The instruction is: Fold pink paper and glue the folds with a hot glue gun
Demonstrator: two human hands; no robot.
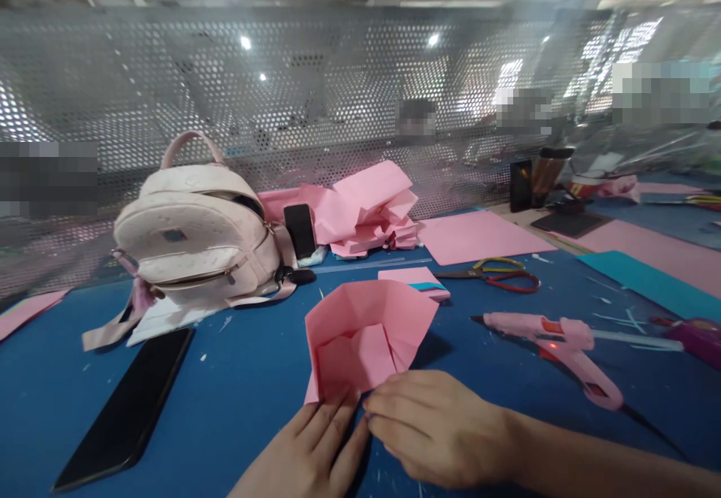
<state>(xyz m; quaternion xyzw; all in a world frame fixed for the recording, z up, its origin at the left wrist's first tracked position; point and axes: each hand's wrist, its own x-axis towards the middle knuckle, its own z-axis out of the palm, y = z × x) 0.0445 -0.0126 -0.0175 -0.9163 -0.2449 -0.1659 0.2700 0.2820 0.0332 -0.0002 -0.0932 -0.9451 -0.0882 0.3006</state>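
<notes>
A folded pink paper piece [366, 336] stands partly upright on the blue table [236, 393], its flaps opened toward me. My left hand [312, 453] lies with its fingers stretched flat against the paper's lower left edge. My right hand [436, 427] is curled, its fingertips pressed on the paper's lower edge beside the left hand. Both hands meet at the fold near the table surface.
A pink backpack [197, 239] sits at the left with a black phone [127, 408] before it. A pile of folded pink paper [366, 209], flat pink sheets [478, 235], scissors [501, 274] and a pink glue gun [563, 340] lie beyond and right. A perforated metal screen [338, 92] backs the table.
</notes>
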